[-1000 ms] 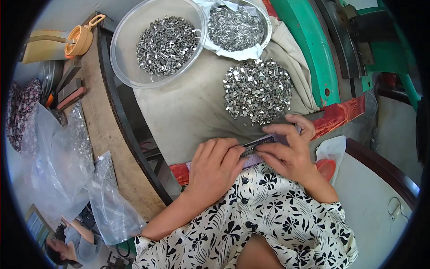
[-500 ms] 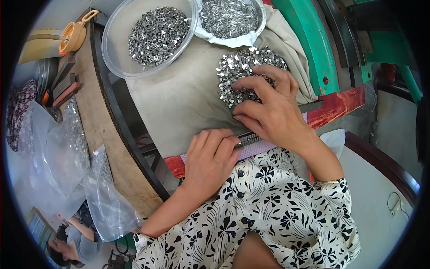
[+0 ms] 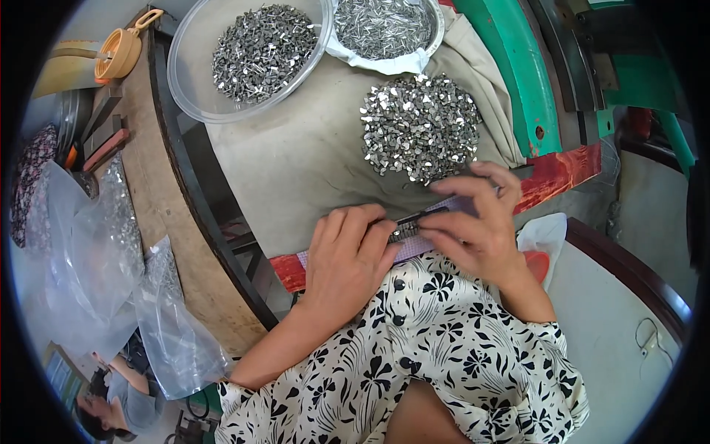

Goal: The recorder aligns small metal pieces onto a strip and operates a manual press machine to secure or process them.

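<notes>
A dark narrow strip with a row of small metal pieces (image 3: 404,231) along it lies at the cloth's near edge, over a purple checked band (image 3: 411,250). My left hand (image 3: 344,255) is closed, its thumb and curled fingertips against the left end of this row. At the other end is my right hand (image 3: 477,233), thumb and index finger drawn close together and the other fingers raised. What lies between those fingertips is too small to make out. Just beyond them sits a loose heap of small shiny metal pieces (image 3: 419,126) on the beige cloth (image 3: 288,170).
Farther back stand a clear plastic bowl (image 3: 194,81) of metal pieces and a lined round bowl (image 3: 384,29) of thin metal pins. Green machinery (image 3: 510,74) borders the right. Plastic bags (image 3: 174,325) and an orange cup (image 3: 118,55) are at left; another person (image 3: 122,399) appears lower left.
My right hand has moved from the heap down and right to the row of metal pieces, uncovering the heap. My left hand stays in nearly the same place.
</notes>
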Demonstrator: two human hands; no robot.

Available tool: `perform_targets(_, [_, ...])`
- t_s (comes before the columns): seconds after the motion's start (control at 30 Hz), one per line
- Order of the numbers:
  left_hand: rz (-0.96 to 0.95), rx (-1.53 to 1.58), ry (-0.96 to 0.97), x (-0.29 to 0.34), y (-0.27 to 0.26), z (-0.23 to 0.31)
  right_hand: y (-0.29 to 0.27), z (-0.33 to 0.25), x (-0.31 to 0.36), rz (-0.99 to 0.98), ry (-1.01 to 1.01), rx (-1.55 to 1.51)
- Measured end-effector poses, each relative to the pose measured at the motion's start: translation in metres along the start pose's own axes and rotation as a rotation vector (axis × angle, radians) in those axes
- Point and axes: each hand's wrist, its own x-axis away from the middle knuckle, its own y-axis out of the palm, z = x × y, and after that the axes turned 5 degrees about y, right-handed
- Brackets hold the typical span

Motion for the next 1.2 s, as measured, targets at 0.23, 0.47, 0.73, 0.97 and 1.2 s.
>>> perform_targets(0.23, [-0.043, -0.01, 0.038, 0.008, -0.005, -0.002, -0.011, 0.013, -0.011, -0.054, -0.012, 0.038])
perform_targets(0.47, [-0.024, 0.062, -0.016, 0.01, -0.005, -0.001, -0.01, 0.008, -0.026, -0.153, -0.103, 0.1])
perform_targets(0.73, [-0.026, -0.007, 0.013, 0.009, 0.0, 0.001, 0.01, 0.0, -0.025, 0.19, -0.145, 0.155])
perform_targets(0.97, [0.01, -0.002, 0.028, 0.012, 0.003, 0.001, 0.012, 0.003, -0.027, 0.077, -0.08, 0.104])
perform_targets(1.2, [0.011, 0.012, 0.037, 0.011, 0.002, -0.001, 0.007, 0.007, -0.031, 0.101, -0.039, 0.083])
